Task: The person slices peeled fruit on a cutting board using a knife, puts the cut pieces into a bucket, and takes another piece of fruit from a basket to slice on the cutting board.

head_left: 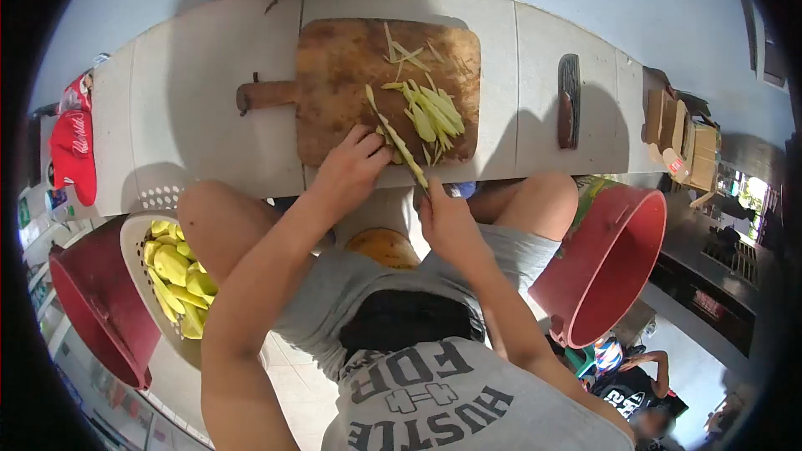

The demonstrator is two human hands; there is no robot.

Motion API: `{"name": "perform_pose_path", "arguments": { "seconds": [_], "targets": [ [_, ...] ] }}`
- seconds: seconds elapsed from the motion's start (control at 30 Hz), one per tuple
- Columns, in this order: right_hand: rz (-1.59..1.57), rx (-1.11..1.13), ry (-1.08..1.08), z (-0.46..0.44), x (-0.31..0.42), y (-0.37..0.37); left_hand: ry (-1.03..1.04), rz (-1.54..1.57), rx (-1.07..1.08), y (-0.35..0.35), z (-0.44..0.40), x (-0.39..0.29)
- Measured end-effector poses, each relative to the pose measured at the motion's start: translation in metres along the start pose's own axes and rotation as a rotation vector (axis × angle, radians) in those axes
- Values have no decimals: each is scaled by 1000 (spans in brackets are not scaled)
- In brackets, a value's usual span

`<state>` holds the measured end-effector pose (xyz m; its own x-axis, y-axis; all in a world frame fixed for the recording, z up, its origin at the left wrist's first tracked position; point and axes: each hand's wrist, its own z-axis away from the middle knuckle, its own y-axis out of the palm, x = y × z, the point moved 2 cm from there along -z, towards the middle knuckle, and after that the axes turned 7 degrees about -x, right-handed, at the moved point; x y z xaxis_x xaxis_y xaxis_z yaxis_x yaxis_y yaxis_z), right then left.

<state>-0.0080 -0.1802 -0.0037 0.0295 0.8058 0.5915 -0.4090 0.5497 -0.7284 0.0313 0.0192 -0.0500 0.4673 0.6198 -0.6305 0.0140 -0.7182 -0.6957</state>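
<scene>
My right hand point(451, 221) is closed round the handle of a knife point(418, 174), whose blade points away over the cutting board. Pale green fruit slivers lie along the blade and hide much of it. On the near edge of the wooden cutting board point(334, 58), my left hand point(355, 165) has its fingers bent and pressed together beside the blade. A bit of pale green fruit point(381, 130) shows at its fingertips; the rest is hidden under them. Right of the blade is a heap of cut fruit strips point(434, 113), with a few thin strips point(405, 54) farther back.
A dark-handled knife or cleaver point(569, 104) lies on the tiled counter point(225, 42) to the right. At lower left, a pale basket point(134, 242) holds peeled yellow-green fruit point(171, 265) beside a red bucket point(100, 317). Another red bucket point(610, 267) stands right. A person point(639, 388) is behind.
</scene>
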Motion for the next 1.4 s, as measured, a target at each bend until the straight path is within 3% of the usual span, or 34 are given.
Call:
{"name": "perform_pose_path", "arguments": {
  "seconds": [0.27, 0.47, 1.03, 1.4],
  "targets": [
    [-48, -50, -32, -24, -13, 35, -9, -4, 2, -2, -1, 1],
    [-99, -65, -87, -23, -7, 20, 38, -44, 3, 0, 1, 5],
    [201, 96, 17, -5, 10, -20, 38, -15, 18, -1, 1, 7],
    [20, -35, -54, -18, -19, 28, 48, -13, 12, 2, 5, 4]
  ]
}}
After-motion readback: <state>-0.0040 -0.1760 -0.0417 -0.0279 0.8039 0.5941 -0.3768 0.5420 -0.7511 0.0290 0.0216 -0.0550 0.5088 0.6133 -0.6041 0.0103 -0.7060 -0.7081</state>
